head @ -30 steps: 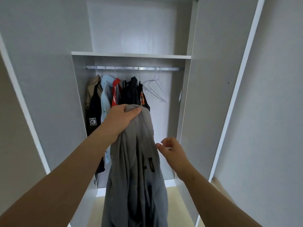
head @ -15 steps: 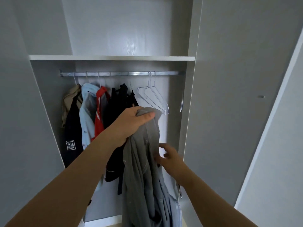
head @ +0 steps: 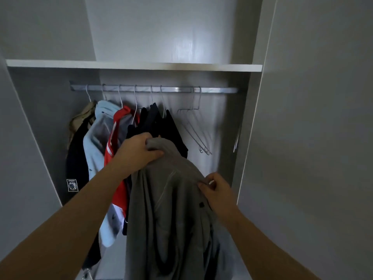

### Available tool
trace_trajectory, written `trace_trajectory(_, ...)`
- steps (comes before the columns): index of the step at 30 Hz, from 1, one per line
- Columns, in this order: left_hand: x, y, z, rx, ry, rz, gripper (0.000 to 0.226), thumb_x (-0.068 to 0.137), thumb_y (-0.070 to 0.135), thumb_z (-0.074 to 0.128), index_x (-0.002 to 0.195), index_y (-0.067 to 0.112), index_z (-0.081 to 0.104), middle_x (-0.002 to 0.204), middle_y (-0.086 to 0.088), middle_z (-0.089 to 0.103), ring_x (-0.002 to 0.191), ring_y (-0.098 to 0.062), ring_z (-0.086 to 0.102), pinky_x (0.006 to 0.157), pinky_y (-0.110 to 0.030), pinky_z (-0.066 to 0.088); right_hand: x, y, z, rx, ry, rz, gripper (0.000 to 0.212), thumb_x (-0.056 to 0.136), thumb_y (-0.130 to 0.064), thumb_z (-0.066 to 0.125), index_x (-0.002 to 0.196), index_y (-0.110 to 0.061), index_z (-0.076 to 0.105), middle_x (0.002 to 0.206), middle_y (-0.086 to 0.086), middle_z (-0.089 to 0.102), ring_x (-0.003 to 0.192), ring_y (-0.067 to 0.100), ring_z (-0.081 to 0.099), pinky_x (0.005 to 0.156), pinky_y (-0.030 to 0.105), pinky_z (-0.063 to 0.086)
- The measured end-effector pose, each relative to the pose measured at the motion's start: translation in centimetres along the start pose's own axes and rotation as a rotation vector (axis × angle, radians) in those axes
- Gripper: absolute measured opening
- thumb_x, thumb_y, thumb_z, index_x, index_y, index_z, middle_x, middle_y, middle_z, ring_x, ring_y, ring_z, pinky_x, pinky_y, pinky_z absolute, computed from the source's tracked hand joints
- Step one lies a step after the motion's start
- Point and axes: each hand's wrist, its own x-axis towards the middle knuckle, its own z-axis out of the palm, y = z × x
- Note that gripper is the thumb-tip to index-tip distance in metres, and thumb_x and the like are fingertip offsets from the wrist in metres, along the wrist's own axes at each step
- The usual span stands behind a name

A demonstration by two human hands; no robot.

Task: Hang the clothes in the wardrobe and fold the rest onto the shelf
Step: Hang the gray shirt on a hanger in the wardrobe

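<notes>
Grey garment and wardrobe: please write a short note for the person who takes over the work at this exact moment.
Left hand: shut on the top of the grey garment, held up before the open wardrobe.
Right hand: pinching the garment's right edge.
Rail: several clothes already hang at its left; empty hangers hang at its right.
Shelf above the rail: nothing visible on its front edge.
Done: those clothes hung.
Left: the grey garment is on no hanger yet; probably take an empty one. Folding is not seen started.
</notes>
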Motion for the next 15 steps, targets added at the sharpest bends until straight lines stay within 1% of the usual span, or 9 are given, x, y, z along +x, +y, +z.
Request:
trace_trajectory(2, 0.5, -0.5, 0.6, -0.057, 0.06, 0.023, 0.046, 0.078, 0.021, 0.072, 0.115, 0.029, 0.045, 0.085, 0.018, 0.05, 0.074, 0.004, 0.05, 0.057, -0.007, 0.037, 1.7, 0.3, 0.4, 0.015, -0.01, -0.043, 0.024, 0.088, -0.021, 0.062, 0.067, -0.027, 0.051, 0.059, -0.009, 0.049, 0.053, 0.001, 0.045, 0.05, 0.006, 0.037)
trace_trajectory(3, 0.9, -0.9, 0.7, -0.118, -0.002, 0.064, 0.065, 0.078, 0.017, 0.073, 0.128, 0.038, 0.036, 0.093, 0.025, 0.048, 0.078, 0.009, 0.051, 0.064, -0.002, 0.039, 2.5, 0.5, 0.6, 0.033, -0.028, -0.052, 0.024, 0.089, -0.022, 0.06, 0.067, -0.028, 0.053, 0.06, -0.011, 0.05, 0.053, -0.001, 0.047, 0.051, 0.005, 0.037)
trace_trajectory(4, 1.3, -1.4, 0.5, -0.155, -0.099, 0.091, 0.076, 0.078, 0.015, 0.073, 0.131, 0.046, 0.03, 0.102, 0.032, 0.045, 0.084, 0.015, 0.051, 0.07, 0.004, 0.037, 3.4, 0.7, 0.8, 0.048, -0.048, -0.056, 0.026, 0.09, -0.022, 0.059, 0.066, -0.029, 0.055, 0.059, -0.012, 0.051, 0.054, -0.004, 0.049, 0.053, 0.004, 0.037)
trace_trajectory(6, 2.4, -2.6, -0.1, -0.096, -0.274, 0.14, 0.063, 0.077, 0.015, 0.074, 0.12, 0.049, 0.043, 0.109, 0.035, 0.047, 0.091, 0.02, 0.049, 0.077, 0.006, 0.033, 5.1, 1.0, 1.2, 0.043, -0.098, -0.059, 0.029, 0.092, -0.022, 0.056, 0.064, -0.028, 0.056, 0.06, -0.013, 0.053, 0.056, -0.005, 0.049, 0.055, 0.003, 0.037)
trace_trajectory(8, 3.9, -4.0, -0.5, 0.12, -0.305, 0.144, 0.028, 0.075, 0.02, 0.076, 0.092, 0.037, 0.061, 0.084, 0.026, 0.058, 0.076, 0.009, 0.055, 0.068, 0.002, 0.036, 6.8, 1.3, 1.7, 0.009, -0.17, -0.046, 0.027, 0.094, -0.025, 0.053, 0.067, -0.025, 0.057, 0.067, -0.011, 0.054, 0.062, -0.002, 0.049, 0.057, 0.004, 0.037)
trace_trajectory(9, 4.8, -4.7, -0.5, 0.221, -0.274, 0.132, 0.018, 0.074, 0.023, 0.077, 0.079, 0.029, 0.061, 0.07, 0.021, 0.056, 0.066, 0.005, 0.052, 0.062, -0.002, 0.037, 7.7, 1.5, 2.1, -0.003, -0.202, -0.035, 0.027, 0.094, -0.026, 0.052, 0.068, -0.023, 0.056, 0.068, -0.009, 0.053, 0.062, -0.001, 0.048, 0.056, 0.005, 0.037)
trace_trajectory(11, 6.0, -5.8, -0.4, 0.308, -0.2, 0.102, 0.027, 0.073, 0.026, 0.078, 0.064, 0.024, 0.053, 0.057, 0.015, 0.048, 0.054, 0.002, 0.046, 0.055, -0.006, 0.036, 9.2, 1.6, 2.9, -0.002, -0.243, -0.004, 0.029, 0.095, -0.028, 0.051, 0.067, -0.02, 0.055, 0.058, -0.013, 0.052, 0.053, -0.004, 0.046, 0.051, 0.005, 0.035)
trace_trajectory(13, 7.5, -7.2, -0.2, 0.192, -0.144, 0.055, 0.03, 0.073, 0.021, 0.078, 0.059, 0.02, 0.051, 0.054, 0.01, 0.047, 0.049, -0.001, 0.046, 0.052, -0.008, 0.036, 10.9, 1.3, 4.3, 0.005, -0.246, 0.024, 0.035, 0.094, -0.029, 0.052, 0.061, -0.018, 0.051, 0.046, -0.016, 0.047, 0.045, -0.005, 0.043, 0.046, 0.005, 0.033)
trace_trajectory(15, 8.9, -8.7, -0.3, -0.167, -0.117, -0.081, 0.017, 0.078, 0.013, 0.073, 0.069, 0.009, 0.059, 0.06, 0.001, 0.053, 0.052, 0.001, 0.05, 0.051, -0.007, 0.038, 12.9, 0.4, 6.1, -0.011, -0.222, 0.022, 0.04, 0.093, -0.03, 0.055, 0.056, -0.017, 0.044, 0.043, -0.013, 0.042, 0.042, -0.002, 0.04, 0.045, 0.006, 0.032)
